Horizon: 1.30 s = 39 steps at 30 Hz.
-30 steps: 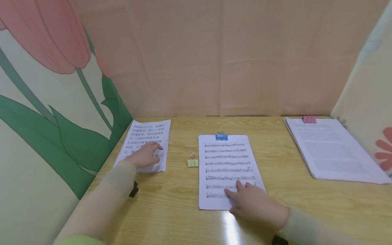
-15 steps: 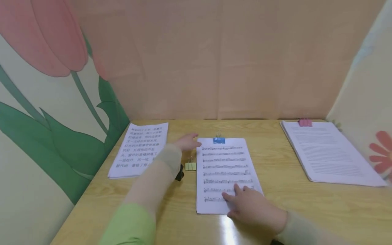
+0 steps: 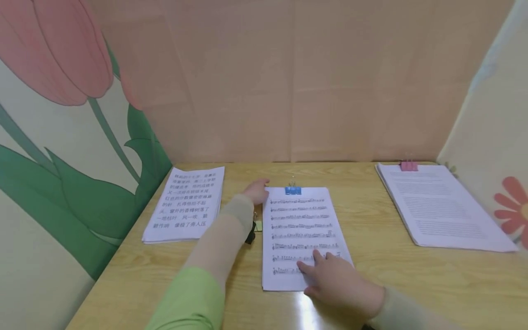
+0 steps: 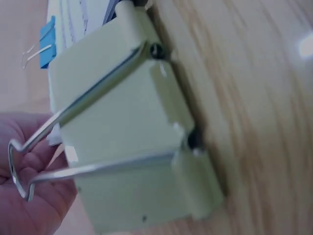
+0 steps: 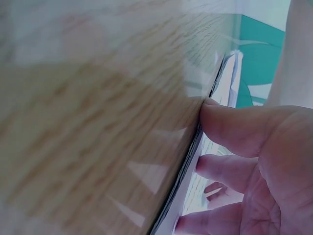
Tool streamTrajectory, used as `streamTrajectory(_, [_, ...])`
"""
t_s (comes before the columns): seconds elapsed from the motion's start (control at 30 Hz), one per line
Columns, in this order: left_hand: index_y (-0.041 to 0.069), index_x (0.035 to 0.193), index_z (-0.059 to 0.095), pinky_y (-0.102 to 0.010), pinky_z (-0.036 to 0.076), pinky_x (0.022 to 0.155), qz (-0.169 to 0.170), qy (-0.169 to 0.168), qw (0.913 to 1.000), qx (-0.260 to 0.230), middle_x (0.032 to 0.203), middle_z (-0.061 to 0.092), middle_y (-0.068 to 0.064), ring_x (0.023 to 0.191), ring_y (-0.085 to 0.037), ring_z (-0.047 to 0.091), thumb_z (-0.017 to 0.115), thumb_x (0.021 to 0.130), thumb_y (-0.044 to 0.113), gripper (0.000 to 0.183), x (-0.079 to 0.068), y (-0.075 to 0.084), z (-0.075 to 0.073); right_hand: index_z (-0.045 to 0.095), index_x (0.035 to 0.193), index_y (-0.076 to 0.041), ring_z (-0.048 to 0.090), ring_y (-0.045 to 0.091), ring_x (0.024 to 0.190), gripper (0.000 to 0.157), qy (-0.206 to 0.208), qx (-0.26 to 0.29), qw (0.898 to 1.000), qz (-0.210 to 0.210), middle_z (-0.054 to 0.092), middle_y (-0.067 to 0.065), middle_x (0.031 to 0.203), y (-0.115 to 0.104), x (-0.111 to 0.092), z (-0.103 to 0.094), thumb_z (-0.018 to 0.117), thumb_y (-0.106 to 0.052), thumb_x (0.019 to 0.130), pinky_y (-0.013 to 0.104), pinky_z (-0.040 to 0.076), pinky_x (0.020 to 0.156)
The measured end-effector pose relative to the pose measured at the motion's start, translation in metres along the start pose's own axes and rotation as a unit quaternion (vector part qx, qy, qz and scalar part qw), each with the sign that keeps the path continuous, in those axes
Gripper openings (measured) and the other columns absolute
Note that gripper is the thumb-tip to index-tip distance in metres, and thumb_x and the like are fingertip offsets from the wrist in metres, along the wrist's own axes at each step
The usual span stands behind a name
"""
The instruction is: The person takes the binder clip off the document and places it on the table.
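Sheet music pages (image 3: 297, 229) lie in a stack on the table, with a blue binder clip (image 3: 293, 190) on the top edge. My left hand (image 3: 256, 191) is at the stack's upper left corner, its fingers right at the edge. Spread over the lower right of the music is my right hand (image 3: 340, 284); the right wrist view shows its thumb (image 5: 230, 125) along the stack's edge and fingers on the page. A pale yellow-green binder clip (image 4: 117, 107) stands loose beside the music, below my left hand, mostly covered by the wrist in the head view.
At the left lies a stack of pages with large Chinese print (image 3: 183, 206). To the right is a thicker stack of printed pages (image 3: 445, 211) with a pink binder clip (image 3: 409, 165). A peach backdrop (image 3: 288, 82) rises behind the wooden table (image 3: 371, 266).
My left hand has left the large-print pages and moved right to the upper left corner of the sheet music. The right hand has stayed on the music's lower part.
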State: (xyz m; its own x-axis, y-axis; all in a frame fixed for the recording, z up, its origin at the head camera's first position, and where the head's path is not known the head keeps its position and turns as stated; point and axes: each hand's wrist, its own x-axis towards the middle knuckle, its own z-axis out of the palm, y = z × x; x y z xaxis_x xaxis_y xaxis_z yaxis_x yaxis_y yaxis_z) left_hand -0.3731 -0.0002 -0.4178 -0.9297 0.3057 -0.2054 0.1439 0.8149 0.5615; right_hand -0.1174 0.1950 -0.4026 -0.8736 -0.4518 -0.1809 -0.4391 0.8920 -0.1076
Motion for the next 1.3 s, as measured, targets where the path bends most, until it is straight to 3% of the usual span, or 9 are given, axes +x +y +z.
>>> streamTrajectory(0.23, [0.007, 0.135, 0.054, -0.038, 0.033, 0.110, 0.027, 0.044, 0.9985, 0.018, 0.138, 0.052, -0.009, 0.129, -0.025, 0.046, 0.054, 0.096, 0.009, 0.039, -0.002, 0.007, 0.004, 0.059, 0.132, -0.023, 0.056, 0.049, 0.108, 0.059, 0.000, 0.002, 1.000, 0.003, 0.052, 0.030, 0.131, 0.000, 0.000, 0.001, 0.066, -0.053, 0.083, 0.059, 0.048, 0.084])
streamTrajectory(0.63, [0.011, 0.119, 0.066, -0.042, 0.044, 0.099, -0.031, 0.077, 0.9950, -0.055, 0.114, 0.065, -0.005, 0.111, -0.024, 0.058, 0.058, 0.097, 0.022, 0.026, -0.005, 0.011, 0.006, 0.058, 0.133, -0.026, 0.056, 0.047, 0.109, 0.061, -0.008, -0.014, 1.000, 0.012, 0.053, 0.027, 0.132, 0.001, 0.000, 0.001, 0.065, -0.057, 0.081, 0.059, 0.049, 0.079])
streamTrajectory(0.83, [0.012, 0.114, 0.068, -0.041, 0.047, 0.095, -0.041, 0.105, 0.9863, -0.120, 0.104, 0.067, -0.002, 0.103, -0.022, 0.060, 0.058, 0.097, 0.023, 0.023, -0.012, 0.017, 0.003, 0.062, 0.128, -0.021, 0.060, 0.040, 0.101, 0.058, 0.011, -0.017, 1.000, -0.010, 0.058, 0.018, 0.128, 0.010, 0.002, 0.000, 0.064, -0.056, 0.082, 0.054, 0.050, 0.078])
streamTrajectory(1.07, [0.015, 0.114, 0.067, -0.037, 0.050, 0.086, -0.043, 0.115, 0.9766, -0.176, 0.096, 0.065, 0.003, 0.093, -0.016, 0.059, 0.058, 0.096, 0.026, 0.023, -0.026, 0.022, -0.005, 0.069, 0.115, -0.014, 0.063, 0.030, 0.096, 0.038, 0.055, 0.050, 0.996, -0.046, 0.067, 0.012, 0.111, 0.028, 0.006, -0.011, 0.070, -0.037, 0.085, 0.050, 0.051, 0.082])
streamTrajectory(1.3, [0.017, 0.115, 0.067, -0.033, 0.051, 0.080, -0.028, 0.112, 0.9721, -0.204, 0.091, 0.066, 0.006, 0.088, -0.013, 0.061, 0.059, 0.096, 0.029, 0.024, -0.036, 0.026, -0.015, 0.070, 0.107, -0.009, 0.062, 0.023, 0.097, 0.026, 0.090, 0.135, 0.987, -0.018, 0.067, 0.003, 0.105, 0.057, 0.020, -0.042, 0.067, -0.029, 0.090, 0.045, 0.050, 0.086])
